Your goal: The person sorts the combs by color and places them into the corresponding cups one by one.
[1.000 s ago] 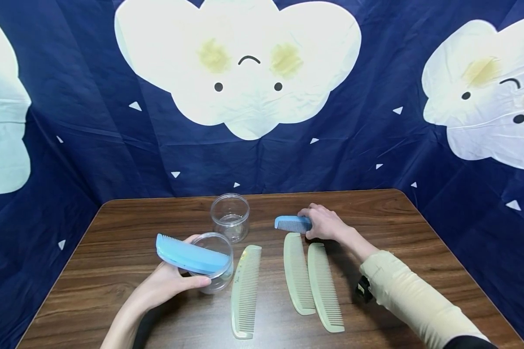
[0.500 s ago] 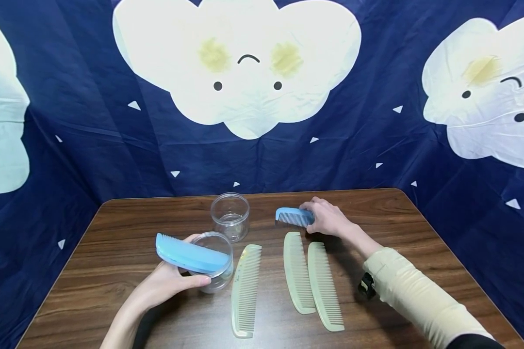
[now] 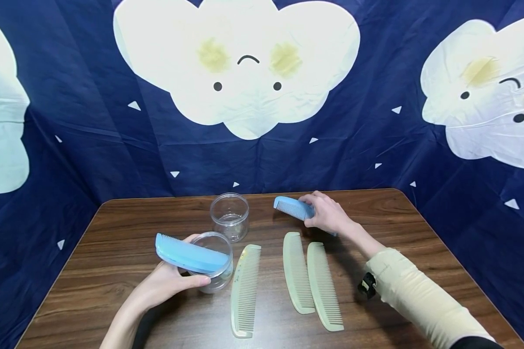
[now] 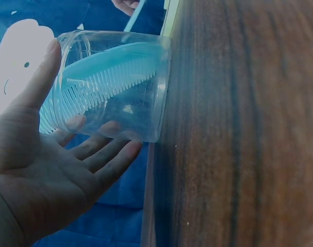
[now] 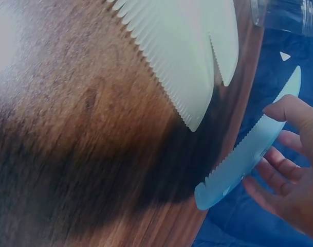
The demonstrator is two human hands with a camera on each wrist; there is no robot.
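My left hand (image 3: 170, 281) grips a clear plastic jar (image 3: 217, 285), thumb on one side and fingers on the other. A blue comb (image 3: 189, 253) leans in that jar, one end sticking out past the rim to the left. Through the wall in the left wrist view, the comb (image 4: 112, 72) shows its teeth. At the back right, my right hand (image 3: 327, 213) pinches a second blue comb (image 3: 292, 207) by its middle. In the right wrist view, the thumb lies on the toothed side of this comb (image 5: 243, 154), with the other fingers along its spine.
Another clear jar (image 3: 230, 220) stands upright behind the held one. Three pale green combs lie on the wooden table (image 3: 91, 271): one comb (image 3: 246, 291) near the middle, and a pair, left comb (image 3: 298, 274) and right comb (image 3: 325, 286). A dark blue cloth (image 3: 262, 165) hangs behind.
My right hand has moved slightly toward the back of the table with the blue comb, which has turned so its left end points farther back. The left hand and its jar stay put.
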